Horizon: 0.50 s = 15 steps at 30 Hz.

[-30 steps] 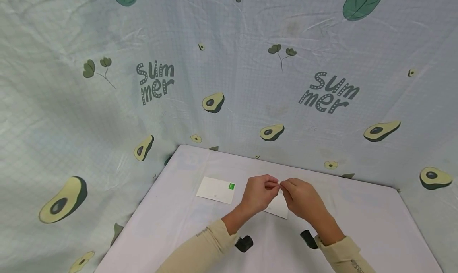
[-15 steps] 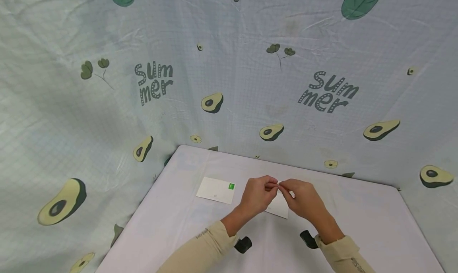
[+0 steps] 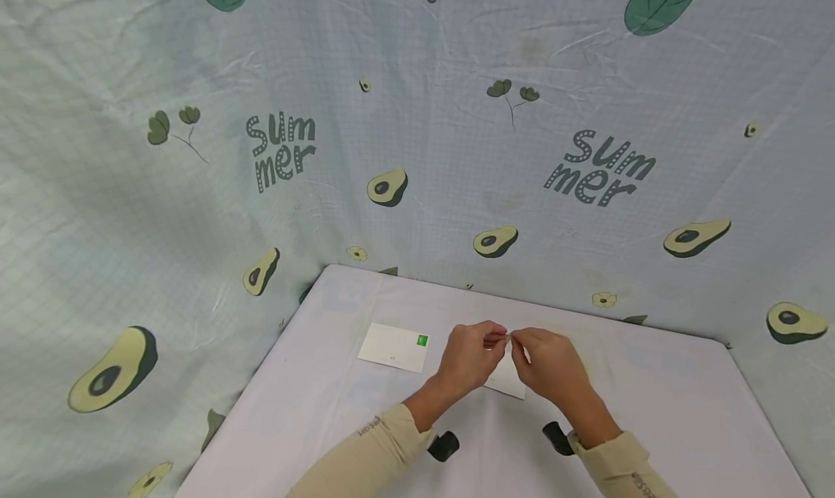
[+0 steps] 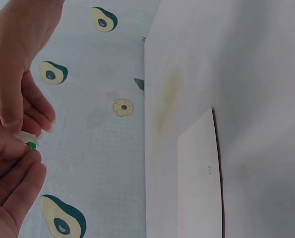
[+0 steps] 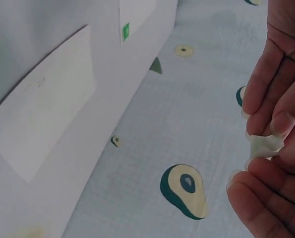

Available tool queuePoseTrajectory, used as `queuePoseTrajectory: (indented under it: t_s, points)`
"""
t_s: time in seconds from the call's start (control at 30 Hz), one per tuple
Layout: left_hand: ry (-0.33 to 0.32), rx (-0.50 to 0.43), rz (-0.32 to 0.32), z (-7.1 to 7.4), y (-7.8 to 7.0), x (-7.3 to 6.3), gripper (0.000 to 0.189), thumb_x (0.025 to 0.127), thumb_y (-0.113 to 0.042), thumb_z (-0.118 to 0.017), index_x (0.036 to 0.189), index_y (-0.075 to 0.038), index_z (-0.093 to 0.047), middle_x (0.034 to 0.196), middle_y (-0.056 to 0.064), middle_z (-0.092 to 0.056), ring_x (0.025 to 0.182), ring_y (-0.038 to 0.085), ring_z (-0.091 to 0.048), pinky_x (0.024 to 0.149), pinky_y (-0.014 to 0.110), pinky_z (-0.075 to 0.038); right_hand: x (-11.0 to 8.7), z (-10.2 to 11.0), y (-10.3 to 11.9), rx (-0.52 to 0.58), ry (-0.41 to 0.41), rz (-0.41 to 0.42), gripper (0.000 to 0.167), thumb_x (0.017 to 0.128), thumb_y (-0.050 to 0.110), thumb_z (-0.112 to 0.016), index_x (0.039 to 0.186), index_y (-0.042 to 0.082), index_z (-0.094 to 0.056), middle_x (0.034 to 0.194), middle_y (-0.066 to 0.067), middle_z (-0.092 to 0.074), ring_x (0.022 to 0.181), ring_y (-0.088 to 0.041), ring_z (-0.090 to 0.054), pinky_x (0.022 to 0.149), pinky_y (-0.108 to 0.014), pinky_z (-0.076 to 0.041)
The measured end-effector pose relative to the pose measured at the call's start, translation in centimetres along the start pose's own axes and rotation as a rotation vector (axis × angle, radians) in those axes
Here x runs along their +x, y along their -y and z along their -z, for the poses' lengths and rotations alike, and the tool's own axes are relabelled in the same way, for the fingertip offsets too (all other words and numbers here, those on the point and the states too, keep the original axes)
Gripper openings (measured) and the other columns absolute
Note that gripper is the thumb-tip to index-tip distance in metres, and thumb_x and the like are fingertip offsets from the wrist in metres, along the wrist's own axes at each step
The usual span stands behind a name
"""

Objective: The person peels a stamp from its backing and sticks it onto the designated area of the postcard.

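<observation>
Above the table, both hands meet at a tiny postage stamp (image 4: 32, 146), green on one side and whitish on the other. Its serrated edge shows in the right wrist view. My left hand (image 3: 468, 357) pinches the stamp between thumb and fingers. From the other side, my right hand (image 3: 554, 364) pinches a pale end of the same small piece with thumb and index finger. Below the hands lies a white envelope (image 3: 507, 382), partly covered by them in the head view. To the left rests another white envelope (image 3: 390, 347) with a green stamp (image 3: 422, 340) in its upper right corner.
Both envelopes lie on a white-covered table (image 3: 678, 411). A pale curtain (image 3: 430, 135) printed with avocados and lettering hangs behind and to the left. Black wrist camera mounts (image 3: 445, 446) sit beside the sleeves (image 3: 372, 451).
The right thumb and index finger have drawn together again after parting half a second ago, and the right wrist has shifted slightly left. The left hand and both envelopes keep their places.
</observation>
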<state>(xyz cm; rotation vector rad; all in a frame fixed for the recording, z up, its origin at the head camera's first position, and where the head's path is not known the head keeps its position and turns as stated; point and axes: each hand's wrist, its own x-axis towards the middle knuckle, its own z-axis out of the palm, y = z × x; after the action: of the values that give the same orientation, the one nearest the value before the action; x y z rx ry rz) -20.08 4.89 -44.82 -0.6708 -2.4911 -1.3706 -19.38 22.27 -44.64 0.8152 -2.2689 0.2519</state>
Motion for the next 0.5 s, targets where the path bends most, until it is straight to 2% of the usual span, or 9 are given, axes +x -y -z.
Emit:
queuePoseTrajectory:
  t_s: [0.1, 0.27, 0.5]
  points:
    - [-0.014, -0.02, 0.005, -0.07, 0.13, 0.04, 0.013, 0.098, -0.006, -0.071, 0.108, -0.002, -0.078, 0.101, 0.01, -0.082, 0.092, 0.015, -0.081, 0.079, 0.015, -0.06, -0.19, -0.39, 0.1, 0.026, -0.037, -0.047, 0.009, 0.076, -0.003, -0.079, 0.084, -0.003, -0.075, 0.074, -0.009, -0.074, 0.058, -0.016, -0.067, 0.054, -0.029, -0.058]
    - [-0.036, -0.098, 0.04, -0.01, 0.41, -0.04, 0.013, 0.097, -0.005, -0.072, 0.108, -0.002, -0.078, 0.101, 0.011, -0.082, 0.091, 0.016, -0.081, 0.078, 0.015, -0.06, -0.47, -0.67, 0.22, 0.085, -0.085, -0.179, 0.007, 0.079, -0.004, -0.078, 0.085, -0.004, -0.075, 0.074, -0.012, -0.075, 0.06, -0.019, -0.071, 0.054, -0.032, -0.06]
    - [-0.064, -0.225, 0.11, 0.37, 0.82, 0.17, 0.014, 0.097, -0.009, -0.072, 0.108, -0.003, -0.079, 0.102, 0.012, -0.082, 0.092, 0.015, -0.08, 0.078, 0.017, -0.061, -0.89, 0.03, -0.14, 0.079, -0.065, -0.32, 0.007, 0.081, -0.004, -0.078, 0.088, -0.004, -0.077, 0.076, -0.014, -0.076, 0.062, -0.02, -0.071, 0.055, -0.037, -0.061]
